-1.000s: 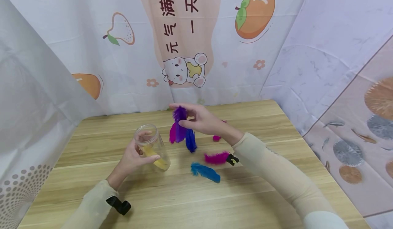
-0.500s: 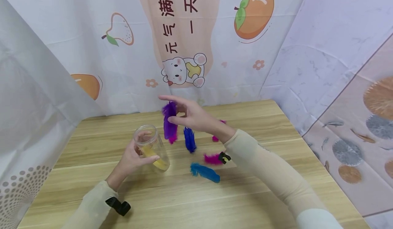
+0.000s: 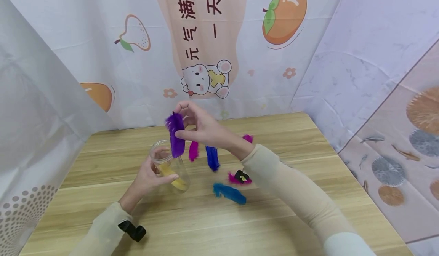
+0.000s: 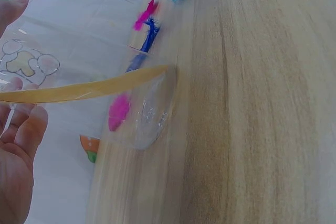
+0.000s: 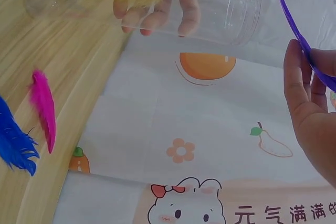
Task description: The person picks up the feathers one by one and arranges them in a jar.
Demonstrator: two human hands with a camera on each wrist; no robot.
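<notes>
My left hand (image 3: 147, 178) grips a clear jar (image 3: 182, 167), its open mouth tilted up and a little to the left. Inside the jar lies a yellow feather (image 4: 89, 88), seen lengthwise in both wrist views. Between thumb and fingers my right hand (image 3: 202, 128) pinches a purple feather (image 3: 177, 136), held upright. The feather's lower end overlaps the jar's rim in the head view. From the right wrist, the purple feather (image 5: 295, 27) appears just outside the jar's mouth (image 5: 252, 9).
On the wooden table (image 3: 205, 225) lie a pink feather (image 3: 193, 151), a dark blue feather (image 3: 212, 158) and a light blue feather (image 3: 229, 193). Two more pink feathers, one nearer (image 3: 234, 178) and one farther (image 3: 247, 138), are partly covered by the right arm. A printed curtain (image 3: 137, 77) hangs behind.
My right hand has moved left with the purple feather, from over the pink and blue feathers to the jar's mouth. Its raised index finger has bent in. The left hand and jar stay put.
</notes>
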